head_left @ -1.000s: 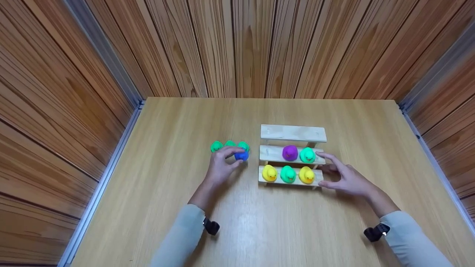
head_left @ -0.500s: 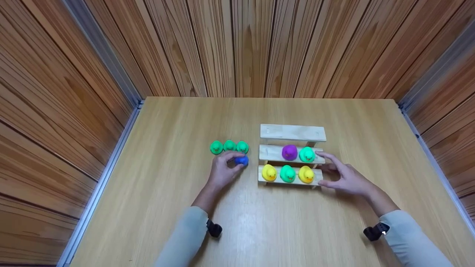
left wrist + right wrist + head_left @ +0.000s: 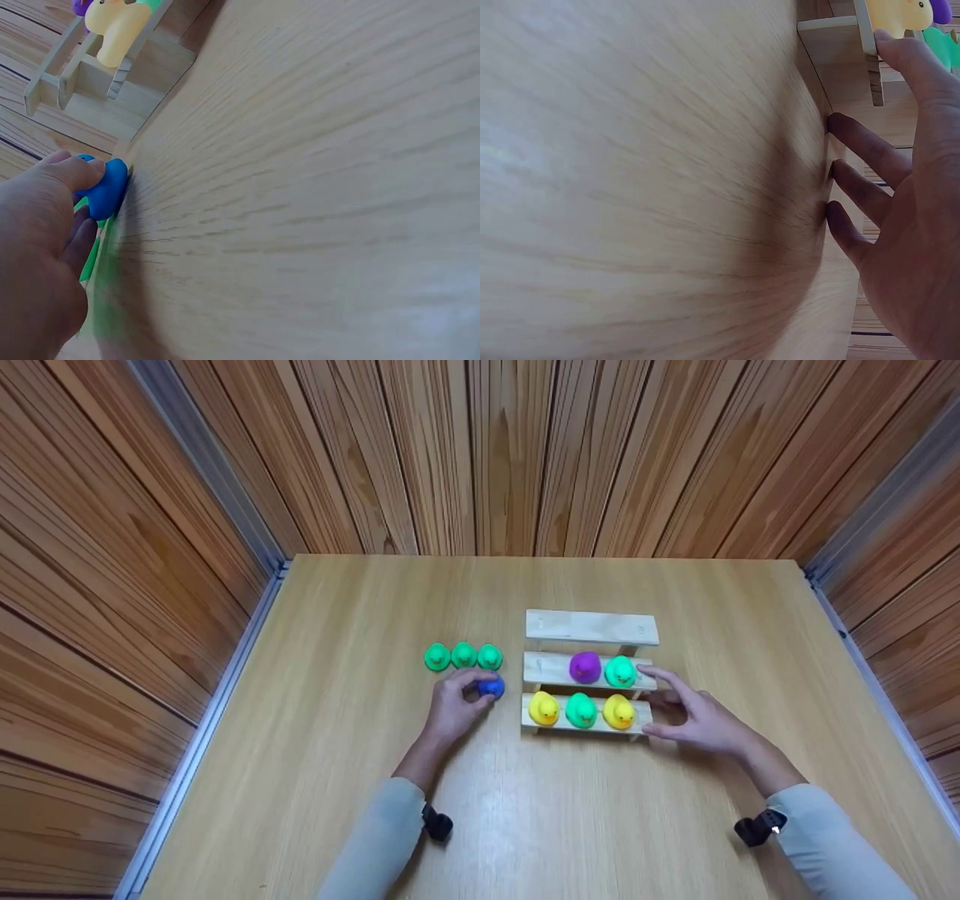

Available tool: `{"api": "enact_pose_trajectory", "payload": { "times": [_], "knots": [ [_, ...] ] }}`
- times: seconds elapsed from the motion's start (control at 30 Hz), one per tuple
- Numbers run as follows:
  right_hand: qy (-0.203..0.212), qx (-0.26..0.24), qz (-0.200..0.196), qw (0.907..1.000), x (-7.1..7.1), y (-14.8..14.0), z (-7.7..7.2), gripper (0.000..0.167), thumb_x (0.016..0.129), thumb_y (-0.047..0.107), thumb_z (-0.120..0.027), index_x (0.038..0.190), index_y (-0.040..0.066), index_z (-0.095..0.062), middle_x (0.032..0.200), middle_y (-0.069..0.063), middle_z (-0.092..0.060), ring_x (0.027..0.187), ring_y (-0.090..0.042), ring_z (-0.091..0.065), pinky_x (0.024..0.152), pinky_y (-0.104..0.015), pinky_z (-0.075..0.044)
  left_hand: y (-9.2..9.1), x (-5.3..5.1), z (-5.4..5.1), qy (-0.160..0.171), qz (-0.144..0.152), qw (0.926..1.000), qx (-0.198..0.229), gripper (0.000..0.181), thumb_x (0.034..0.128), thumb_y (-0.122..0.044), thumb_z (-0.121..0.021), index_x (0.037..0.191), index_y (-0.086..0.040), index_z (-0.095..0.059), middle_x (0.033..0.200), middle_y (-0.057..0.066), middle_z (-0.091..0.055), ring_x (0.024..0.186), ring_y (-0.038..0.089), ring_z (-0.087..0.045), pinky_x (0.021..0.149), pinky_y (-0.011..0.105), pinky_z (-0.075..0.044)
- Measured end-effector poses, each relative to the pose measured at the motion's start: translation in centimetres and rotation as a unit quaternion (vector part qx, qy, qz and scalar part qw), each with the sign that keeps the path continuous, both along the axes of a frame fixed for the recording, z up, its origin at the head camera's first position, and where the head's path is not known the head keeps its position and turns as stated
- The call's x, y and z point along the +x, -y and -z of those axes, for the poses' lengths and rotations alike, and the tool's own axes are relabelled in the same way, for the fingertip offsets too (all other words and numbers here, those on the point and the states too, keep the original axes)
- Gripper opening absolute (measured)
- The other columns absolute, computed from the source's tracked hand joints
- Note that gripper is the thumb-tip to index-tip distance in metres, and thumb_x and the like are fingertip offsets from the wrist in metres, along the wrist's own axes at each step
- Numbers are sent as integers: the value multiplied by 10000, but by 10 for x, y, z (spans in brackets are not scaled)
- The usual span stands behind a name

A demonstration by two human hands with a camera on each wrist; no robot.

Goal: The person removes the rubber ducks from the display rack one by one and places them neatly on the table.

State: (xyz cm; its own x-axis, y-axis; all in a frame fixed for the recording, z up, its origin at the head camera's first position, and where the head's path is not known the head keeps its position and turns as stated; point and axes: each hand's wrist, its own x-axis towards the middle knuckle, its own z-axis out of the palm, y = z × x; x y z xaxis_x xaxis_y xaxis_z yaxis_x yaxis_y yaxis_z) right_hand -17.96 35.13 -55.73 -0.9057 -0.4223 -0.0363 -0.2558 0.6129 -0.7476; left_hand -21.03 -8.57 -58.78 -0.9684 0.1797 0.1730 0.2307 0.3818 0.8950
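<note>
My left hand (image 3: 453,708) pinches a blue rubber duck (image 3: 491,686) between thumb and fingers, just in front of a row of green rubber ducks (image 3: 464,655). In the left wrist view the blue duck (image 3: 107,187) is at or very near the table surface. My right hand (image 3: 703,724) rests with spread fingers against the right end of a stepped wooden rack (image 3: 592,628). Its thumb touches the lowest step, as the right wrist view shows, while other fingertips (image 3: 842,217) reach down to the table.
Two yellow ducks (image 3: 619,712) flank a green duck (image 3: 581,711) on the rack's lowest step. A purple duck (image 3: 585,668) and another green duck (image 3: 621,672) sit on the middle step. Wood-panelled walls (image 3: 510,457) enclose the table (image 3: 360,615).
My left hand has drawn the blue duck toward me, away from the green row, and slightly right. The right hand and the rack have stayed put.
</note>
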Motion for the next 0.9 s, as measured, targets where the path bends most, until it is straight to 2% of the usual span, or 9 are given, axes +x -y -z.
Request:
{"api": "enact_pose_trajectory", "payload": {
  "times": [0.07,0.17,0.23,0.3,0.4,0.47,0.73,0.9],
  "knots": [
    [5,23,5,10000,0,0,0,958,985,292,-900,1751,306,-326,1512,-183,-746,1441,-426,-698,1301,-752,-358,-1,-1,1,9,-22,10000,22,286,988,9,-834,1266,-54,-827,1364,198,-784,1369,400,-733,1174,505,-627],
    [-2,70,51,10000,0,1,0,958,980,298,-906,1751,305,-337,1501,-175,-754,1438,-401,-703,1339,-520,-418,-1,-1,3,-43,-35,10000,62,285,973,33,-836,1249,-35,-827,1351,213,-784,1346,409,-747,1146,489,-646],
    [5,90,69,9999,1,1,-1,954,981,301,-904,1750,307,-340,1500,-168,-756,1439,-390,-701,1332,-470,-418,-1,-2,4,-81,-47,9999,82,286,962,49,-837,1239,-20,-826,1340,224,-783,1332,414,-753,1131,478,-655],
    [28,27,81,10000,1,1,-1,951,980,286,-905,1749,301,-346,1497,-184,-754,1445,-411,-690,1346,-515,-408,-1,-2,4,-92,-60,9999,98,287,957,56,-837,1235,-12,-823,1336,229,-782,1328,417,-754,1130,478,-655],
    [64,-63,47,9999,1,1,-1,943,989,268,-895,1749,290,-338,1504,-217,-742,1451,-466,-675,1311,-771,-351,-1,-2,3,-104,-78,9999,81,285,960,49,-837,1236,-16,-823,1338,225,-783,1335,413,-750,1139,487,-649],
    [63,-102,28,9999,1,1,0,940,990,258,-893,1748,279,-337,1503,-236,-738,1456,-495,-665,1295,-836,-316,-1,-2,3,-98,-82,9999,81,284,963,43,-837,1240,-20,-824,1343,224,-782,1343,412,-744,1147,494,-645],
    [92,-109,-25,9999,1,0,1,939,1001,264,-880,1754,294,-321,1545,-217,-716,1471,-480,-661,1296,-834,-320,-1,-1,2,-174,-77,9998,86,296,960,37,-836,1250,-23,-825,1361,222,-776,1368,414,-729,1167,510,-631],
    [120,-154,-23,9998,1,0,0,934,1003,260,-878,1751,299,-322,1561,-236,-698,1480,-494,-650,1292,-859,-294,0,0,-5,-192,-32,9997,-135,331,957,3,-857,1280,-56,-825,1413,203,-757,1413,423,-698,1233,559,-580]
  ]
}}
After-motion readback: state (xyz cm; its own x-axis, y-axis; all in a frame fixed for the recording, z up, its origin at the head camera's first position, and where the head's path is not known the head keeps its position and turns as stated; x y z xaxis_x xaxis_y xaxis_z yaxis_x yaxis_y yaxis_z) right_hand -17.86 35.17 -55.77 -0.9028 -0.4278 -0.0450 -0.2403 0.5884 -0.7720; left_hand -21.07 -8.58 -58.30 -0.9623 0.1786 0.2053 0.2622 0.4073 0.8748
